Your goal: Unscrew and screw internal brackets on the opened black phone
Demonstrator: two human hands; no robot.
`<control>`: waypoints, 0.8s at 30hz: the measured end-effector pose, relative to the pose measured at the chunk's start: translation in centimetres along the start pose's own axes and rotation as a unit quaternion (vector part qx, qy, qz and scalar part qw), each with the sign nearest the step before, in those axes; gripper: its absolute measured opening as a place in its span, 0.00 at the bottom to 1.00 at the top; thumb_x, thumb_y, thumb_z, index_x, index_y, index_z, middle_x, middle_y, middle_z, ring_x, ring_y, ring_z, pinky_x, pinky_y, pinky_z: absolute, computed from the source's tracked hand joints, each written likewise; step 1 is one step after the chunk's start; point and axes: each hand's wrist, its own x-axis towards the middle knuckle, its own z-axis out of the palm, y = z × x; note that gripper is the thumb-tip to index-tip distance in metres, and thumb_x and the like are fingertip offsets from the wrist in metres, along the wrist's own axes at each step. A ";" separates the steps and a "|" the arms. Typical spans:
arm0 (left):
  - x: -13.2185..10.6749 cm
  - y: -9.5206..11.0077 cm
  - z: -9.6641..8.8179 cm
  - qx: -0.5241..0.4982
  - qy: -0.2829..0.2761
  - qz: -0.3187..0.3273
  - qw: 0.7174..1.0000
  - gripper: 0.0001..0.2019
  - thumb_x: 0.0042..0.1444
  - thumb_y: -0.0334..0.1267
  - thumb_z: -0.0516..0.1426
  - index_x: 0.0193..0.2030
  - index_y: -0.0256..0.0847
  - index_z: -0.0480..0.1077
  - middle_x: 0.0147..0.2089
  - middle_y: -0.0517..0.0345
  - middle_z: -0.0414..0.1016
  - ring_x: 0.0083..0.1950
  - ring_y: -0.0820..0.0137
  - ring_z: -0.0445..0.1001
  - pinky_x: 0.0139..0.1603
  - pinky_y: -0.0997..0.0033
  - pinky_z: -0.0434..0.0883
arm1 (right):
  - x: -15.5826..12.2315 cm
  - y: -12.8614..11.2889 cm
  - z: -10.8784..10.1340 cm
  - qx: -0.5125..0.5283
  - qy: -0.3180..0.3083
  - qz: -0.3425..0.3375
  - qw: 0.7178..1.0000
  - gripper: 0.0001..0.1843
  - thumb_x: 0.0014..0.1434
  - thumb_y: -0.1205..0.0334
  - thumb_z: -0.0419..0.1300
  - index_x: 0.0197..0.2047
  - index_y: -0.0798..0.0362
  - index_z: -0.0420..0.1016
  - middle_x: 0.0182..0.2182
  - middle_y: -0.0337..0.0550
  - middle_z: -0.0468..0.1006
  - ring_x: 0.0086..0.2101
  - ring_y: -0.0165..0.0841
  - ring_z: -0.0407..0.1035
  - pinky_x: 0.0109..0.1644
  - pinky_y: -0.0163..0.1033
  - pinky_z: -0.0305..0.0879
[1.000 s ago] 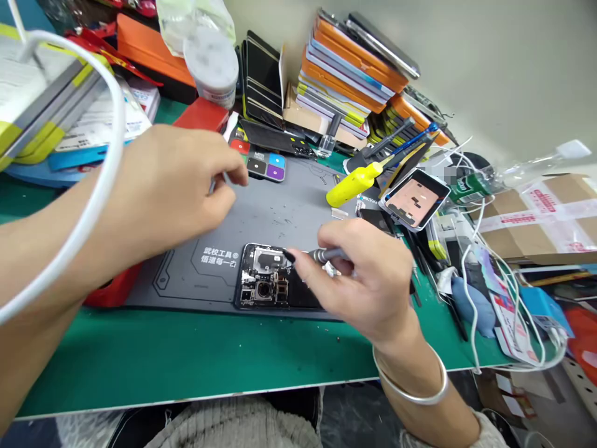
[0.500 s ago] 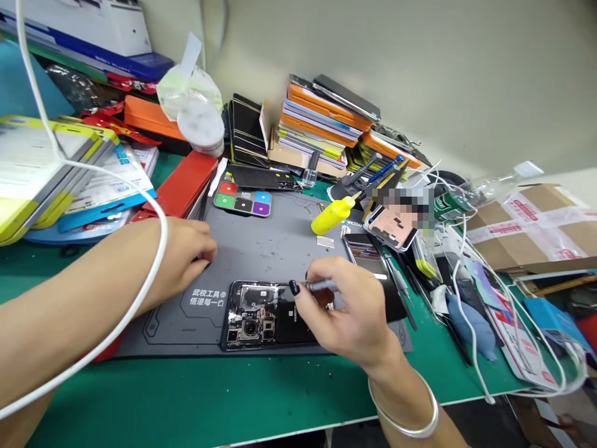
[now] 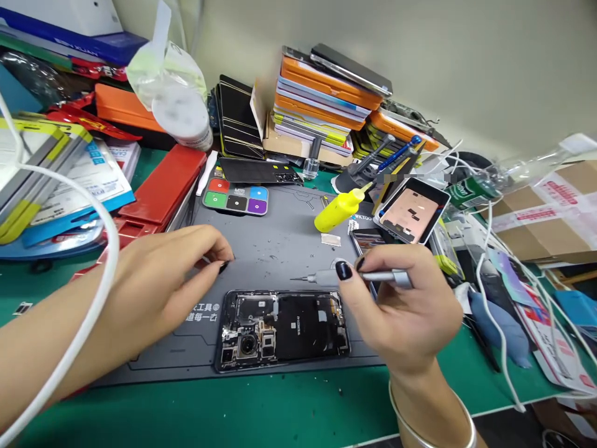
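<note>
My right hand point(image 3: 405, 305) grips a slim grey precision screwdriver point(image 3: 321, 277), held level above the mat with its thin tip pointing left. Just below the tool lies a phone point(image 3: 298, 323) with its back cover off, camera parts at the left end and a black battery in the middle. My left hand point(image 3: 186, 267) is over the mat, left of the phone and apart from it. Its thumb and fingertips come together; whatever may be between them is hidden. Both hands show dark nail polish.
Behind the phone, the grey mat point(image 3: 280, 230) bears tiny loose parts, a yellow bottle point(image 3: 336, 211) and a coloured screw tray point(image 3: 236, 198). Stacked boxes point(image 3: 326, 93) stand by the wall. Another phone point(image 3: 413, 211) leans at right. A white cable point(image 3: 100, 230) crosses my left forearm.
My right hand has lifted the screwdriver off the phone and moved right, uncovering the phone's right end. My left hand's thumb and fingers have drawn closer together. The camera view has shifted.
</note>
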 end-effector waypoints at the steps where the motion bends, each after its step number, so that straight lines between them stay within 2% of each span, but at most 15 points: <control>1: 0.0 0.7 -0.2 -0.015 0.002 -0.028 0.999 0.15 0.72 0.45 0.48 0.46 0.51 0.75 0.44 0.64 0.86 0.37 0.67 0.82 0.37 0.69 0.73 | -0.1 0.0 0.1 0.003 -0.001 0.004 1.000 0.12 0.57 0.74 0.66 0.36 0.47 0.70 0.23 0.26 0.70 0.18 0.23 0.63 0.20 0.33 0.61; 3: 0.1 1.7 -0.4 -0.049 -0.004 -0.068 0.996 0.13 0.71 0.45 0.50 0.43 0.52 0.76 0.41 0.68 0.86 0.38 0.69 0.83 0.36 0.73 0.73 | -0.2 0.1 0.2 0.002 -0.005 0.010 1.000 0.12 0.57 0.74 0.66 0.36 0.47 0.71 0.23 0.26 0.71 0.18 0.23 0.64 0.21 0.33 0.62; 5: 0.3 1.9 -0.4 -0.067 -0.007 -0.070 0.995 0.11 0.69 0.44 0.53 0.40 0.52 0.77 0.40 0.70 0.87 0.39 0.71 0.84 0.36 0.76 0.74 | -0.2 0.0 0.2 0.000 -0.012 0.010 1.000 0.12 0.57 0.74 0.66 0.37 0.47 0.71 0.23 0.26 0.71 0.19 0.23 0.64 0.21 0.32 0.62; 8: 0.7 0.5 -0.1 0.000 0.060 0.044 0.997 0.10 0.68 0.40 0.55 0.39 0.52 0.78 0.36 0.73 0.87 0.29 0.75 0.81 0.30 0.77 0.72 | -0.3 -0.3 0.2 -0.005 -0.032 0.008 0.999 0.12 0.58 0.74 0.66 0.37 0.47 0.71 0.24 0.26 0.72 0.19 0.23 0.65 0.22 0.32 0.62; 10: 0.9 -0.7 0.2 0.059 0.124 0.125 0.983 0.10 0.69 0.40 0.54 0.39 0.52 0.76 0.33 0.74 0.86 0.19 0.77 0.72 0.23 0.74 0.65 | -0.2 -0.4 0.2 -0.011 -0.045 0.014 0.999 0.12 0.59 0.73 0.66 0.38 0.47 0.70 0.24 0.26 0.72 0.19 0.22 0.65 0.22 0.31 0.62; 12: 0.9 -1.6 0.5 0.094 0.154 0.155 0.971 0.11 0.71 0.40 0.52 0.39 0.51 0.74 0.32 0.72 0.84 0.15 0.77 0.64 0.21 0.71 0.61 | -0.2 -0.4 0.2 -0.017 -0.058 0.022 0.998 0.12 0.59 0.73 0.66 0.38 0.48 0.70 0.24 0.26 0.72 0.20 0.21 0.64 0.23 0.30 0.62; 18: 0.9 -2.6 1.1 0.141 0.141 0.174 0.964 0.10 0.75 0.43 0.50 0.43 0.52 0.70 0.36 0.67 0.84 0.31 0.71 0.81 0.29 0.70 0.68 | -0.3 -0.3 0.3 -0.015 -0.085 0.045 0.995 0.10 0.63 0.71 0.65 0.41 0.48 0.69 0.28 0.26 0.74 0.24 0.19 0.69 0.28 0.27 0.67; 24: 0.9 -2.9 1.7 0.145 0.137 0.192 0.961 0.10 0.78 0.44 0.48 0.45 0.53 0.69 0.38 0.68 0.83 0.35 0.73 0.82 0.32 0.70 0.71 | -0.6 -0.2 0.1 -0.019 -0.107 0.072 0.991 0.10 0.63 0.71 0.65 0.42 0.48 0.69 0.28 0.26 0.72 0.23 0.19 0.68 0.27 0.29 0.65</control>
